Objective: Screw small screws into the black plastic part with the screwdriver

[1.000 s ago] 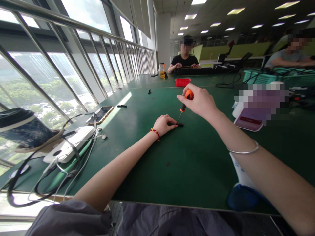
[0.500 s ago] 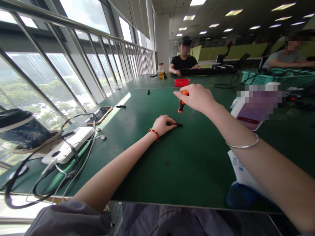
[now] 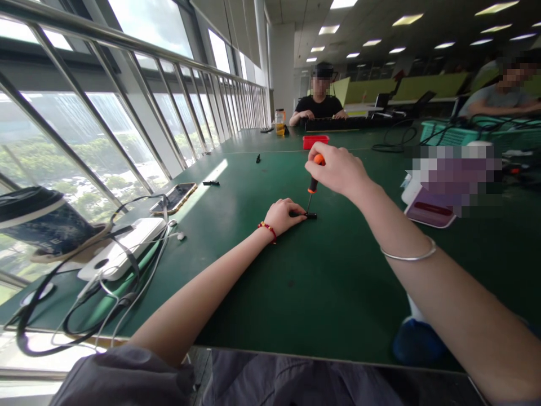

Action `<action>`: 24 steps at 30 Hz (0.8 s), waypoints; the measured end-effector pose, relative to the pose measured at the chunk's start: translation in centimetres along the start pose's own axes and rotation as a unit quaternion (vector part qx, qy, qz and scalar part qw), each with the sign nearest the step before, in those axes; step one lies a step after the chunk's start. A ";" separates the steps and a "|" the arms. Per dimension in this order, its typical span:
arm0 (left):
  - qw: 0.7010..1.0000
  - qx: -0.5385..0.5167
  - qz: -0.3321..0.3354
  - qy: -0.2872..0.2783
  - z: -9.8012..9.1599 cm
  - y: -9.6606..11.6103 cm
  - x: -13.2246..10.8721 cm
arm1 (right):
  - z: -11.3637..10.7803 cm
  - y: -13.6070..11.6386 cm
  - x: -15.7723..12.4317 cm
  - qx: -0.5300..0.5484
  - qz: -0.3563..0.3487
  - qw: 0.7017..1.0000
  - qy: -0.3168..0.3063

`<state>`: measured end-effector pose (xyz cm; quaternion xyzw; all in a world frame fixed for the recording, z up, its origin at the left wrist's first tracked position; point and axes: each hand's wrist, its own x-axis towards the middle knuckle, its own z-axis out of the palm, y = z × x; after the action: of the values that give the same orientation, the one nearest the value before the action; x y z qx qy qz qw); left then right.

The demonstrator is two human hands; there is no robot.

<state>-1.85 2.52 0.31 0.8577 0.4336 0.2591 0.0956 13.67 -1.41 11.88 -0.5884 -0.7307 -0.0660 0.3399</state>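
Note:
My right hand (image 3: 338, 169) grips the orange and black handle of a screwdriver (image 3: 313, 185), which stands nearly upright with its shaft pointing down. The screwdriver's tip meets a small black bar-shaped part (image 3: 311, 216) lying on the green table (image 3: 253, 299). With its fingers closed on the left end of that part, my left hand (image 3: 282, 216) presses it against the tabletop. The fingers cover some of the part, so its exact kind does not show. Two similar black pieces lie farther off, one piece (image 3: 211, 182) to the left and another piece (image 3: 258, 159) beyond it.
On the left lie a phone (image 3: 175, 198), a white power strip (image 3: 122, 248) with tangled cables and a paper cup (image 3: 46, 223). A red tray (image 3: 315, 142) and a jar (image 3: 279, 122) stand ahead. A green basket (image 3: 448, 133) is at right. A person (image 3: 319, 107) sits opposite.
My right hand has turned slightly on the screwdriver handle, its wrist shifting a little left. The left hand keeps its hold on the black part. The whole view has shifted slightly.

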 end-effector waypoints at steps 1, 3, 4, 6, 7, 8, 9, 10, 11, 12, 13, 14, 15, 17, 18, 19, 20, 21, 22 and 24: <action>1.000 0.000 0.000 0.000 0.0 0.0 0.0 | 0.0 0.0 0.0 0.003 0.002 1.000 -0.002; 1.000 0.000 0.000 0.001 0.0 0.1 0.0 | -0.1 0.0 0.0 0.007 0.001 1.000 -0.004; 1.000 0.000 0.000 0.001 0.0 0.1 0.0 | -0.1 0.0 0.0 0.007 -0.001 1.000 -0.003; 1.000 0.000 0.000 0.001 0.0 0.1 0.0 | -0.2 0.0 0.0 0.004 -0.003 1.000 -0.001; 1.000 0.000 0.000 0.000 0.0 0.1 0.0 | -0.3 0.0 0.0 0.001 0.000 1.000 -0.002; 1.000 0.000 0.001 0.000 0.0 0.1 0.0 | -0.3 0.1 0.0 -0.003 0.003 1.000 -0.004; 1.000 0.000 0.001 -0.001 0.0 0.1 0.0 | -0.3 0.1 0.0 -0.006 0.007 1.000 -0.009; 1.000 0.001 0.001 -0.001 0.0 0.1 0.0 | -0.4 0.1 0.0 -0.009 0.010 1.000 -0.013; 1.000 0.001 0.001 -0.002 0.0 0.1 0.0 | -0.4 0.1 0.1 -0.010 0.011 1.000 -0.016; 1.000 0.002 0.001 -0.002 0.0 0.0 0.0 | -0.4 0.1 0.1 -0.010 0.010 1.000 -0.016; 1.000 0.002 0.000 -0.003 0.0 0.0 0.0 | -0.5 0.1 0.1 -0.012 0.006 1.000 -0.014; 1.000 0.001 0.000 -0.003 0.0 0.0 0.0 | -0.5 0.1 0.1 -0.015 0.001 1.000 -0.011; 1.000 0.000 0.000 -0.003 0.0 0.0 0.0 | -0.6 0.0 0.1 -0.019 -0.006 1.000 -0.007; 1.000 -0.002 0.000 -0.003 0.0 0.0 0.0 | -0.7 -0.1 0.1 -0.030 -0.011 0.999 -0.011; 1.000 -0.002 0.000 -0.002 0.0 0.0 0.0 | -0.8 -0.1 0.1 -0.033 -0.008 0.999 -0.016; 1.000 -0.003 0.001 -0.001 0.0 0.0 0.0 | -0.9 -0.2 0.1 -0.033 -0.002 0.999 -0.023; 1.000 -0.004 0.002 0.000 0.0 0.0 0.0 | -1.0 -0.3 0.0 -0.031 0.005 0.999 -0.031; 1.000 -0.004 0.002 0.000 0.0 0.0 0.0 | -1.1 -0.4 0.0 -0.028 0.012 0.999 -0.040; 1.000 -0.005 0.003 0.000 0.0 0.0 0.0 | -1.2 -0.5 0.0 -0.027 0.017 0.998 -0.049; 1.000 -0.006 0.004 -0.002 0.0 0.0 0.0 | -1.4 -0.6 -0.1 -0.035 0.021 0.997 -0.065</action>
<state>-1.84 2.52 0.37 0.8592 0.4285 0.2607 0.1009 13.68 -2.39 13.02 -0.6181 -0.7361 -0.0461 0.2720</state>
